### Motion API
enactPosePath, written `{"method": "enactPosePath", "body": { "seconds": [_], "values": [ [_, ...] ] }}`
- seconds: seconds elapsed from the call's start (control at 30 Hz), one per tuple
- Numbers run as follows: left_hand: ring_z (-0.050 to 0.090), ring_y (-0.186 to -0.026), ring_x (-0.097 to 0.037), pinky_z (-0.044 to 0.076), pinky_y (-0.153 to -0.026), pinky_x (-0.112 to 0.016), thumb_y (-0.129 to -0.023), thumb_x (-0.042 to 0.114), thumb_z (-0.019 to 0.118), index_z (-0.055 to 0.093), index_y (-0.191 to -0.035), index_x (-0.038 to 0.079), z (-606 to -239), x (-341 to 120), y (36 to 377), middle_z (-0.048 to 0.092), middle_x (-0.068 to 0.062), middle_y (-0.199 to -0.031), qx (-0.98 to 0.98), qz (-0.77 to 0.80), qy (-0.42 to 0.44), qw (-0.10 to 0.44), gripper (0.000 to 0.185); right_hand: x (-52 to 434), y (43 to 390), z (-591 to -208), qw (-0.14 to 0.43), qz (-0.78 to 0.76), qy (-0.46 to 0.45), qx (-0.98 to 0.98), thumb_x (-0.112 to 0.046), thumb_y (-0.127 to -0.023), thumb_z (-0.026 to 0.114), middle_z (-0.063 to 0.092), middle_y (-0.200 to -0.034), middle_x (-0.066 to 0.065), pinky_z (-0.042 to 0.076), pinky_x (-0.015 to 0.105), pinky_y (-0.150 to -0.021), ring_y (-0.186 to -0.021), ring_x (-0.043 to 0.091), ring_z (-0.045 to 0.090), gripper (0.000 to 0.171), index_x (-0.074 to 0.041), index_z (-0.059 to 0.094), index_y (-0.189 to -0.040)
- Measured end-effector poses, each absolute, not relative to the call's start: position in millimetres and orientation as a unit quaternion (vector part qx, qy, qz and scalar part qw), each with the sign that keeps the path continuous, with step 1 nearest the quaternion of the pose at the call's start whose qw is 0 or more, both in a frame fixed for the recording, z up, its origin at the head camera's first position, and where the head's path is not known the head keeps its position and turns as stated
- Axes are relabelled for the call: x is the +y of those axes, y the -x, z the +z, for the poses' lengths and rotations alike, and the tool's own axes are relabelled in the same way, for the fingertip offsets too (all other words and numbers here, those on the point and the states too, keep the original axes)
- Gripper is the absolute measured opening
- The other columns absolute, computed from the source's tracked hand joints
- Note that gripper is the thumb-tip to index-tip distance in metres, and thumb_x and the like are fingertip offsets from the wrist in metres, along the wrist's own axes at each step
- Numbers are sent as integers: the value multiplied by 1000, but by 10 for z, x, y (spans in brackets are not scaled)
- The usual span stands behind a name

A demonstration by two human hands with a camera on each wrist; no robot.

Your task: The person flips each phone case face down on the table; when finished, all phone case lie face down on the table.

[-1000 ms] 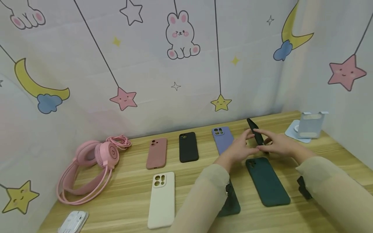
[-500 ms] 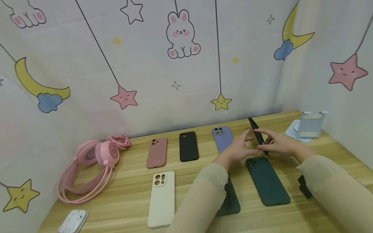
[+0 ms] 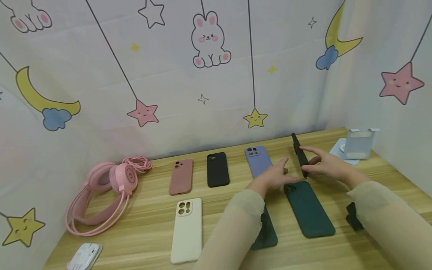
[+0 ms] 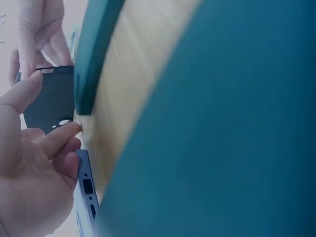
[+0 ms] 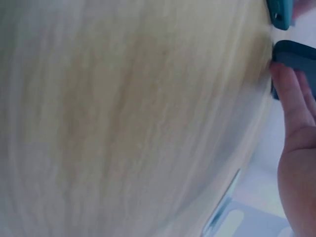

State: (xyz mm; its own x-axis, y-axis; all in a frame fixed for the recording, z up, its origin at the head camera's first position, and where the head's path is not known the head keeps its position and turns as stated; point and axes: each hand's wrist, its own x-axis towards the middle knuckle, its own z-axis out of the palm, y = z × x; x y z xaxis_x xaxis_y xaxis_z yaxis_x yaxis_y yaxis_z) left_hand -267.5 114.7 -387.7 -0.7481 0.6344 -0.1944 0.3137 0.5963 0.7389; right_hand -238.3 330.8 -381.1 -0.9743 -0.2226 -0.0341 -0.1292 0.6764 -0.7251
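Observation:
A black phone case [image 3: 300, 156] stands tilted on its long edge at the back right of the table. My right hand [image 3: 329, 165] holds it from the right side, with fingers and thumb along its edges. In the left wrist view the inner face of the black case [image 4: 52, 98] shows. My left hand [image 3: 271, 177] is apart from it, thumb and fingers spread, low beside a purple phone case [image 3: 258, 161]. Just in front of the hands lies a dark green phone case [image 3: 310, 210]. A second dark green phone case [image 3: 268, 232] is partly hidden beneath my left forearm.
To the left lie a pink phone case [image 3: 181, 177], a flat black phone case [image 3: 218, 169] and a cream phone case [image 3: 187, 232]. Pink headphones [image 3: 123, 178] and boxed earphones [image 3: 84, 256] sit at the far left. A light blue phone stand [image 3: 360, 144] is at the right.
My left hand has come away from the black phone case. The case has turned more upright and shifted slightly right, in my right hand.

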Motion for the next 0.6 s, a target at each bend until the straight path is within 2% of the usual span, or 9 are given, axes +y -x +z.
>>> {"method": "enactPosePath", "body": {
  "seconds": [0.27, 0.6],
  "values": [
    [39, -130, -15, 30, -105, -34, -90, 40, 62, 13, -152, 21, -3891, 1108, 2704, 46, -2, -140, 860, 353, -276, 245, 81, 3298, 2391, -3782, 73, -450, 88, 886, -29, -90, 64, 54, -116, 29, 51, 43, -82, -96, 31, 63, 78, -7, 19, -150],
    [36, -132, -12, 28, -106, -32, -88, 42, 63, 13, -152, 21, -3871, 1104, 2706, 47, 3, -139, 870, 326, -275, 246, 83, 3270, 2421, -3864, 87, -540, 82, 833, -19, -90, 64, 56, -112, 31, 52, 36, -78, -95, 30, 64, 83, -2, 9, -150]
  ]
}}
